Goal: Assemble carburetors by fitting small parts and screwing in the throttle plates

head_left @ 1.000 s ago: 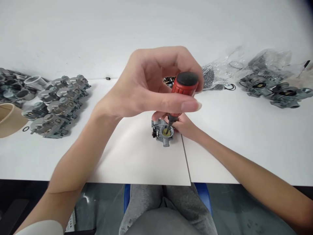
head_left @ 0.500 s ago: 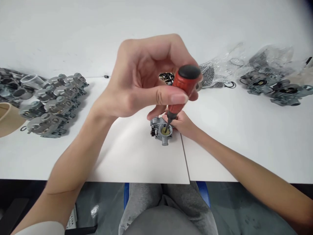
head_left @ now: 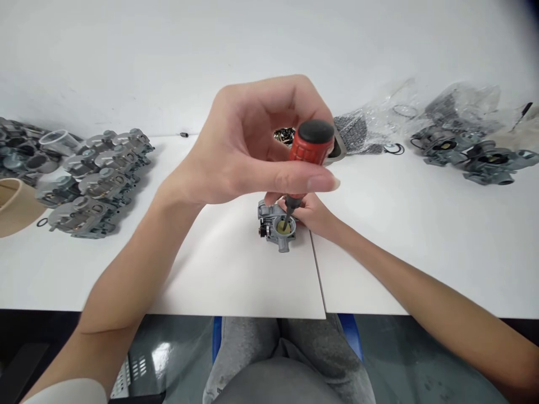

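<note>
Between the thumb and fingers of my left hand [head_left: 252, 146] is a screwdriver [head_left: 310, 148] with a red handle and a black cap. It tilts, and its tip reaches into the round bore of a grey metal carburetor [head_left: 280, 242], over a brass-coloured disc [head_left: 283, 226]. The carburetor rests on the white table in front of me. My right hand [head_left: 314, 212] grips its far right side; the fingertips are partly hidden behind the screwdriver and the carburetor body.
Several carburetors [head_left: 101, 177] stand in rows at the left, near a clear plastic cup [head_left: 59, 141] and a beige container [head_left: 17, 205]. Two more carburetors [head_left: 490, 160] and plastic bags [head_left: 379, 120] of parts lie at the right. A seam [head_left: 318, 275] splits the table.
My left hand has turned around the screwdriver, its thumb now lying further across the handle. The handle has shifted slightly left and down. The carburetor and my right hand stay almost in place.
</note>
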Demonstrator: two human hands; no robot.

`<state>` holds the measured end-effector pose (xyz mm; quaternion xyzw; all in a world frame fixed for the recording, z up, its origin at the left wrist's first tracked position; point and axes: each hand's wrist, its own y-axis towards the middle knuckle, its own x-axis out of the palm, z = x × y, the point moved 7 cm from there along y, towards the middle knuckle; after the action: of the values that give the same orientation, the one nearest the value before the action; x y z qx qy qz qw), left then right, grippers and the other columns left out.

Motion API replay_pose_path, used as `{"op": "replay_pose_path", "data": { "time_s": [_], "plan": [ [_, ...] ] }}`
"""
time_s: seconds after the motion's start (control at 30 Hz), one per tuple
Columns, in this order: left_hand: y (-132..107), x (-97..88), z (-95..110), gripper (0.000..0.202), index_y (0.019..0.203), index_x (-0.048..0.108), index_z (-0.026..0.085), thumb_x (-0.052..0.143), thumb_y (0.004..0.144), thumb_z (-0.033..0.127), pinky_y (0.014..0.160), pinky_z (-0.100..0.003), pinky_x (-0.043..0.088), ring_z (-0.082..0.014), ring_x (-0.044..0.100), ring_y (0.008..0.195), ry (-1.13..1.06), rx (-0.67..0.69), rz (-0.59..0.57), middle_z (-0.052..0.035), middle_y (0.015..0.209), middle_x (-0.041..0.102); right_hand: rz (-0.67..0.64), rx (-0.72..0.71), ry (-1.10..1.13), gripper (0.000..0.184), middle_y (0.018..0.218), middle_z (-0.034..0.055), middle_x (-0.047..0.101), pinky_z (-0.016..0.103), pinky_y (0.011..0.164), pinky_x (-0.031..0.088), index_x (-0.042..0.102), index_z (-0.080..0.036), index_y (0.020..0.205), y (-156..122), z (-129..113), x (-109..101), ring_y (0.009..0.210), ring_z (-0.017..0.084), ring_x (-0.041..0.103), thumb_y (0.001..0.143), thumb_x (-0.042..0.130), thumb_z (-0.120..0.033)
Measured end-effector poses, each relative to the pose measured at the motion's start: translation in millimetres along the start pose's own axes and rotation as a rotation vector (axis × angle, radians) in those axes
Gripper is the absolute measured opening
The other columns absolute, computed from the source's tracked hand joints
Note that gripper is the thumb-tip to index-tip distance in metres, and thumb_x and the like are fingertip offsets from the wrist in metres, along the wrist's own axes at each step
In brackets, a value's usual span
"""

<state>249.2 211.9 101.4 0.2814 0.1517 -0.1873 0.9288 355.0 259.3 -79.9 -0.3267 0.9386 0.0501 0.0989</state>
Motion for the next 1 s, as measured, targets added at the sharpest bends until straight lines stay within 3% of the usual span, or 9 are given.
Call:
{"op": "replay_pose_path", "data": {
  "time_s": [0.13, 0.27, 0.47, 0.63, 0.77, 0.87, 1.0],
  "plan": [
    [-1.3, -10.3, -4.6, 0.052, 0.086, 0.068, 0.015, 0.086, 0.058, 0.055, 0.05, -0.022, 0.057, -0.0181, 0.072, 0.071, 0.095, 0.023, 0.14, 0.0, 0.079, 0.066, 0.005, -0.002, -0.022, 0.031, 0.083, 0.0013, 0.06, 0.024, 0.059, 0.04, 0.065, -0.017, 0.101, 0.2, -0.2, 1.6, 0.064, 0.01, 0.05, 0.09, 0.058, -0.045],
    [-6.5, -8.4, 4.0, 0.039, 0.087, 0.073, 0.016, 0.086, 0.065, 0.045, 0.055, -0.025, 0.061, -0.0197, 0.073, 0.077, 0.019, 0.07, 0.093, -0.0011, 0.086, 0.07, 0.003, -0.064, -0.028, 0.026, 0.091, 0.0034, 0.063, 0.027, 0.071, 0.046, 0.064, -0.016, 0.097, 0.7, -4.1, 2.2, 0.077, 0.013, 0.056, 0.091, 0.056, -0.04],
    [-8.9, -14.2, -5.8, 0.045, 0.093, 0.074, 0.011, 0.087, 0.063, 0.042, 0.05, -0.026, 0.058, -0.0273, 0.075, 0.08, -0.037, -0.138, 0.096, -0.006, 0.089, 0.07, -0.023, -0.067, -0.005, 0.03, 0.082, 0.0009, 0.059, 0.025, 0.064, 0.041, 0.064, -0.015, 0.094, 1.9, -3.5, 2.3, 0.068, 0.01, 0.052, 0.091, 0.057, -0.044],
    [-2.2, -17.0, 11.1, 0.026, 0.099, 0.074, 0.012, 0.076, 0.079, 0.027, 0.046, -0.023, 0.052, -0.0184, 0.071, 0.067, -0.113, 0.079, -0.032, -0.0043, 0.086, 0.072, -0.033, -0.039, 0.019, 0.034, 0.085, 0.0015, 0.059, 0.024, 0.063, 0.041, 0.064, -0.015, 0.094, 1.2, -2.0, 3.0, 0.071, 0.01, 0.053, 0.092, 0.057, -0.048],
    [-8.6, -54.5, 17.0, 0.013, 0.096, 0.07, 0.008, 0.064, 0.085, 0.008, 0.047, -0.024, 0.05, -0.0157, 0.069, 0.065, -0.101, 0.151, 0.222, -0.0034, 0.083, 0.07, -0.019, -0.059, -0.067, 0.035, 0.092, 0.0038, 0.06, 0.025, 0.067, 0.042, 0.065, -0.016, 0.096, -0.9, -8.5, 2.6, 0.079, 0.012, 0.054, 0.093, 0.054, -0.048],
    [-23.2, -74.7, -11.5, 0.014, 0.093, 0.067, 0.003, 0.07, 0.081, 0.009, 0.049, -0.027, 0.054, -0.0196, 0.071, 0.063, -0.142, 0.098, 0.396, -0.0024, 0.068, 0.066, 0.014, -0.064, -0.13, 0.034, 0.099, 0.0057, 0.059, 0.025, 0.07, 0.042, 0.066, -0.016, 0.099, -2.1, -13.0, -0.1, 0.085, 0.013, 0.054, 0.095, 0.049, -0.046],
    [-55.7, -76.7, -90.5, 0.023, 0.09, 0.064, 0.01, 0.077, 0.076, 0.022, 0.067, -0.035, 0.063, -0.02, 0.073, 0.064, -0.161, -0.2, 0.544, -0.0048, 0.077, 0.073, 0.035, -0.046, -0.212, 0.037, 0.105, 0.0057, 0.061, 0.027, 0.074, 0.043, 0.064, -0.019, 0.102, -6.7, -22.6, -8.6, 0.083, 0.013, 0.054, 0.098, 0.041, -0.048]
  ]
}}
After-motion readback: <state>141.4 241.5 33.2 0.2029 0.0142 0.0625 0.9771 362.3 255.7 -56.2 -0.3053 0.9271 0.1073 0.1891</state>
